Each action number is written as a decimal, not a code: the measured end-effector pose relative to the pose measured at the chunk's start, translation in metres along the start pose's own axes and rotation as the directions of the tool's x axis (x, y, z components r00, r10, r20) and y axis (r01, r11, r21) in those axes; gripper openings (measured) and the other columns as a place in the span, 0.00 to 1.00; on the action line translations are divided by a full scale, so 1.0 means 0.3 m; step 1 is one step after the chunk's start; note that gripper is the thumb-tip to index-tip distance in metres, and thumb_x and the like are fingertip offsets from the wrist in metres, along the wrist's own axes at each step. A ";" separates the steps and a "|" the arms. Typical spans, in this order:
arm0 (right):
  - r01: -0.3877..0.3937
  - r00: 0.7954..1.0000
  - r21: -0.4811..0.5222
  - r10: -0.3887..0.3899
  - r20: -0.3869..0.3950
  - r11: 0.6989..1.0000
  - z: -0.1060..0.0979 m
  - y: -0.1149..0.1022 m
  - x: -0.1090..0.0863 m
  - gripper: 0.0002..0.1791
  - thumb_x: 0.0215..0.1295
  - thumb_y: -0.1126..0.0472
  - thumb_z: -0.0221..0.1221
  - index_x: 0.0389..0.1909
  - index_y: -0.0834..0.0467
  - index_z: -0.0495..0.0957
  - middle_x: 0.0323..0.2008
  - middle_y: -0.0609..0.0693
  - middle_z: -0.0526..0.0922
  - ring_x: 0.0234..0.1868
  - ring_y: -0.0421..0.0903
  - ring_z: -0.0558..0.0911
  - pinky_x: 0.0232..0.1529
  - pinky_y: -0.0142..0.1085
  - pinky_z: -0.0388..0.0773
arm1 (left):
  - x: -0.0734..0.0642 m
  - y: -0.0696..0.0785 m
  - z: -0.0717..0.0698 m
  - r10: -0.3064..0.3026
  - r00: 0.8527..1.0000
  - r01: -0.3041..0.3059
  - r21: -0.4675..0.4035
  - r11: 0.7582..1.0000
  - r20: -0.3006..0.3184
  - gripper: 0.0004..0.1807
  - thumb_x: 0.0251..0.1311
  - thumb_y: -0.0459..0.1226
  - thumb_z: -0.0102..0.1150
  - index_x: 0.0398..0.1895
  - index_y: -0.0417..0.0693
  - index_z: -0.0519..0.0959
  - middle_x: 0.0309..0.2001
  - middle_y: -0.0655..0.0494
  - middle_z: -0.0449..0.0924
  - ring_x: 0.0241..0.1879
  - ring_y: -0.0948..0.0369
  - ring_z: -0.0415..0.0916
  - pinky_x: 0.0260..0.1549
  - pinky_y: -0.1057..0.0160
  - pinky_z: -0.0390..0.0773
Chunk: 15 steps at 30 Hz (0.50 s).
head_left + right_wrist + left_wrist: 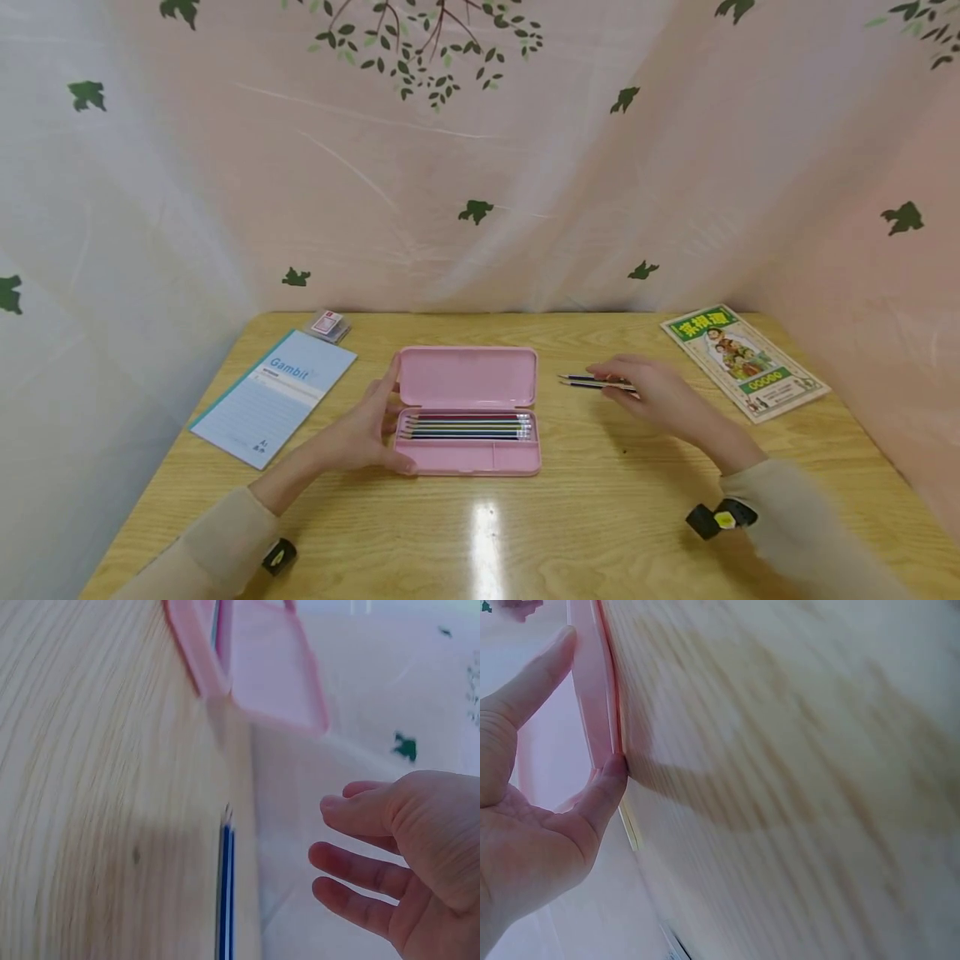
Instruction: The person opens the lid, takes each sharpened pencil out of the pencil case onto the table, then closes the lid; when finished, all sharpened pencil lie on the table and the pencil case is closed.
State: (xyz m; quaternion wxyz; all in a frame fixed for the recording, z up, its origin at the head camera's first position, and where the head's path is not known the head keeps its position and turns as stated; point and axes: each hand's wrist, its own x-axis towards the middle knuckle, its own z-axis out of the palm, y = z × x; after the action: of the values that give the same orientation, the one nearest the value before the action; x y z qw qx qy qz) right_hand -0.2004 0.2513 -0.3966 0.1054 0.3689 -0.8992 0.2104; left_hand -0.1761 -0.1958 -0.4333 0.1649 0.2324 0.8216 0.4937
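Observation:
A pink pencil case point(468, 377) lies with its lid raised at the table's middle. Several pencils point(465, 427) rest side by side in its rear compartment; the front compartments hold nothing. My left hand point(360, 429) spreads along the case's left side, thumb at the front corner and index finger at the lid. In the left wrist view, a fingertip point(613, 766) touches the pink edge. To the right of the case, two dark striped pencils point(592, 385) point toward it. My right hand point(656, 396) is over their rear ends; the right wrist view shows its fingers point(360, 862) spread, apart from the pencils.
A light blue notebook point(273, 400) lies left of the case, with a small clear box point(327, 326) behind it. An illustrated green and cream booklet point(742, 362) lies at the right. A printed curtain point(480, 167) hangs behind the table's far edge.

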 end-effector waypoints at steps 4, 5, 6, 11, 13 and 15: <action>0.019 0.999 0.032 -0.020 0.039 0.999 0.002 -0.081 0.038 0.20 0.64 0.69 0.67 0.57 0.61 0.82 0.47 0.52 0.86 0.45 0.48 0.85 0.44 0.45 0.85 | 0.005 -0.004 0.001 0.000 1.000 0.000 0.005 1.000 -0.002 0.83 0.41 0.35 0.85 0.80 0.59 0.20 0.68 0.34 0.49 0.63 0.41 0.72 0.60 0.49 0.75; 0.032 0.999 0.032 -0.033 0.043 0.999 0.005 -0.099 0.047 0.19 0.64 0.69 0.67 0.56 0.61 0.82 0.47 0.52 0.86 0.46 0.48 0.85 0.45 0.45 0.85 | 0.006 -0.005 0.001 0.001 1.000 -0.001 0.008 1.000 -0.001 0.83 0.41 0.35 0.85 0.80 0.60 0.20 0.68 0.34 0.49 0.63 0.41 0.72 0.61 0.48 0.75; 0.046 0.998 0.028 -0.048 0.047 0.999 0.009 -0.116 0.054 0.19 0.64 0.69 0.67 0.56 0.60 0.82 0.47 0.52 0.86 0.46 0.48 0.86 0.45 0.45 0.85 | 0.007 -0.005 0.002 0.003 1.000 -0.003 0.006 1.000 -0.001 0.83 0.41 0.35 0.85 0.80 0.61 0.20 0.68 0.34 0.49 0.63 0.41 0.72 0.61 0.48 0.75; 0.173 0.984 0.002 -0.173 0.049 0.985 0.046 -0.186 0.083 0.17 0.62 0.70 0.69 0.52 0.60 0.84 0.44 0.51 0.86 0.43 0.47 0.85 0.43 0.41 0.85 | 0.003 -0.003 0.001 -0.001 1.000 0.001 -0.007 1.000 0.002 0.83 0.41 0.33 0.85 0.79 0.64 0.20 0.69 0.36 0.49 0.63 0.41 0.72 0.60 0.50 0.75; 0.208 0.977 0.015 -0.209 0.053 0.978 0.066 -0.205 0.093 0.16 0.61 0.71 0.69 0.51 0.60 0.85 0.43 0.51 0.86 0.42 0.45 0.85 0.42 0.39 0.85 | 0.001 0.002 0.000 -0.013 1.000 0.013 -0.007 1.000 0.004 0.83 0.41 0.33 0.85 0.80 0.63 0.19 0.69 0.37 0.49 0.63 0.42 0.72 0.61 0.50 0.75; 0.223 0.972 0.030 -0.225 0.066 0.974 0.086 -0.218 0.101 0.16 0.61 0.71 0.69 0.51 0.60 0.85 0.44 0.51 0.86 0.43 0.45 0.84 0.44 0.39 0.84 | -0.001 0.008 -0.002 -0.017 1.000 0.017 -0.006 1.000 0.014 0.83 0.41 0.33 0.84 0.79 0.60 0.19 0.68 0.37 0.49 0.62 0.42 0.72 0.61 0.50 0.75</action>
State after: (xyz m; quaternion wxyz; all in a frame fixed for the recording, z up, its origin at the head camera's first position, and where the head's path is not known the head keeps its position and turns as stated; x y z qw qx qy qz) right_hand -0.1764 0.1789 -0.3894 0.0935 0.4760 -0.8526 0.1942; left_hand -0.1756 -0.1954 -0.4307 0.1755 0.2285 0.8209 0.4930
